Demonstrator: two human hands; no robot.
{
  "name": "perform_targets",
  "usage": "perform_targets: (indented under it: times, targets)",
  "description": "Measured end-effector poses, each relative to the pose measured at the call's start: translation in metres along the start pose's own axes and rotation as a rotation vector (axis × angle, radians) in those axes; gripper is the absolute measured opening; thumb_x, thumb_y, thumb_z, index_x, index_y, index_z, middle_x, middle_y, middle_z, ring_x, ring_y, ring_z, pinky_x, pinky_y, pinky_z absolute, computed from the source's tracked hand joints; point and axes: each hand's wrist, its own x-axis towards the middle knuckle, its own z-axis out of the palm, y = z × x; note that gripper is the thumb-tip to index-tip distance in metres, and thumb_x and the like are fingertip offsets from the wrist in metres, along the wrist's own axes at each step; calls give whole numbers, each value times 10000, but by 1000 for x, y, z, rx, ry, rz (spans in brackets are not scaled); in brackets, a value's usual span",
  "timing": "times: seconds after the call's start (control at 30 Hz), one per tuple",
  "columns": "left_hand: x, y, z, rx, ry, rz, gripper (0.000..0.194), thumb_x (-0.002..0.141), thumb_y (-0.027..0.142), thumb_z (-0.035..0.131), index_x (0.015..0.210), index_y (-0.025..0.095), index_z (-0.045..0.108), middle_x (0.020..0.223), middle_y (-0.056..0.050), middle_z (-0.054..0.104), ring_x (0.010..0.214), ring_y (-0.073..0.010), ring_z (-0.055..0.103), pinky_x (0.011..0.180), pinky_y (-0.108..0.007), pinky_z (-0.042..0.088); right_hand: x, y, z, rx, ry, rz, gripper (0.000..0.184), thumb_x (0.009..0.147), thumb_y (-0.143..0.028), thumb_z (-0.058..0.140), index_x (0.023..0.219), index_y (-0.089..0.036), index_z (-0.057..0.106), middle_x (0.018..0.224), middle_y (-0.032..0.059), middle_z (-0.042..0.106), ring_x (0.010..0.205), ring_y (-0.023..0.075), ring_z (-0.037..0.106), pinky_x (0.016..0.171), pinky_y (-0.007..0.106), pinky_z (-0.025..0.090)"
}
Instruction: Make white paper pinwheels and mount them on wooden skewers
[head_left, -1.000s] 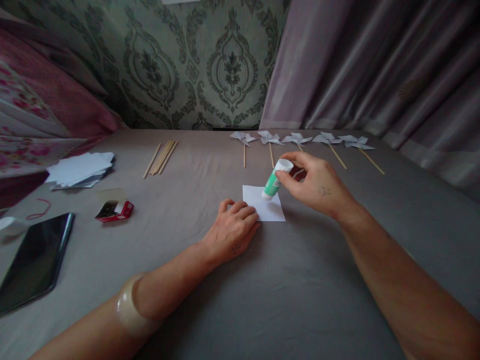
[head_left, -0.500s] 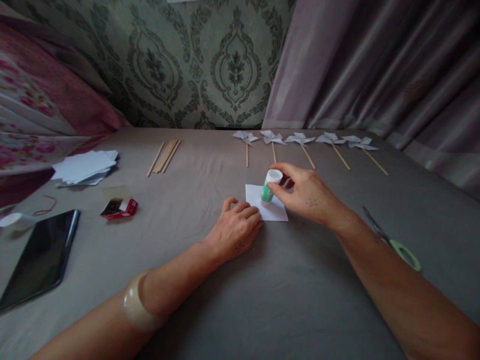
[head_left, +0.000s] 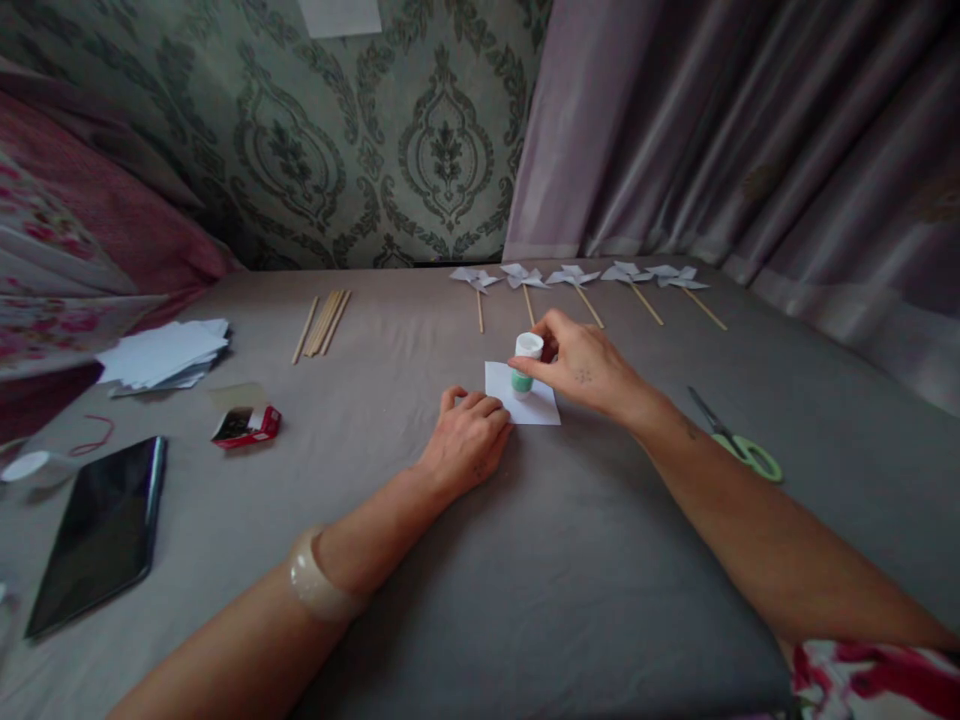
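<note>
A small square of white paper [head_left: 541, 408] lies flat on the grey cloth. My left hand [head_left: 469, 435] rests at its left corner, bent fingers pressed together and holding the sheet down. In my right hand [head_left: 581, 368] is a green and white glue stick [head_left: 523, 380], gripped between thumb and fingers. It stands nearly upright, its lower end against the paper. Behind my hands, several white paper pinwheels [head_left: 574, 276] on wooden sticks lie in a row. Scissors [head_left: 739, 445] with green handles lie beside my right forearm.
At the left are a stack of white paper [head_left: 161, 352], several wooden sticks [head_left: 326, 322] and an open red box [head_left: 247, 425] with small dark contents. A black tablet [head_left: 101, 535], a white cap-like object [head_left: 37, 468] and a red string [head_left: 97, 435] lie nearer the left edge.
My right hand has moved the glue stick left over the paper and tipped it from slanted to nearly upright. My left hand keeps its place on the sheet. The view has shifted, showing the scissors.
</note>
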Motion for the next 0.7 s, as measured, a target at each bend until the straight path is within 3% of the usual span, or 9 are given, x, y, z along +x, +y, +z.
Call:
perform_targets:
  times: [0.13, 0.5, 0.7]
  targets:
    - [-1, -1, 2, -1, 17, 9, 276, 953, 245, 402, 895, 182, 665, 958, -74, 708, 943, -232, 606, 925, -453, 311, 2, 0, 0, -13, 3, 7, 290, 738, -375, 723, 900, -176, 588, 791, 51, 697, 711, 203, 645, 620, 288, 431]
    - [-2, -3, 1, -25, 37, 20, 263, 946, 236, 412, 928, 181, 668, 973, -87, 703, 971, -239, 605, 935, -477, 313, 14, 18, -11, 217, -246, -156, 280, 744, -170, 682, 1015, -179, 610, 872, 25, 721, 792, 169, 664, 703, 261, 484]
    - [-2, -2, -1, -17, 13, 15, 253, 943, 235, 414, 942, 184, 662, 977, -83, 697, 973, -229, 600, 943, -465, 311, 17, 17, -8, 203, -161, -85, 275, 716, -257, 729, 942, -141, 625, 861, 69, 722, 772, 184, 666, 666, 263, 482]
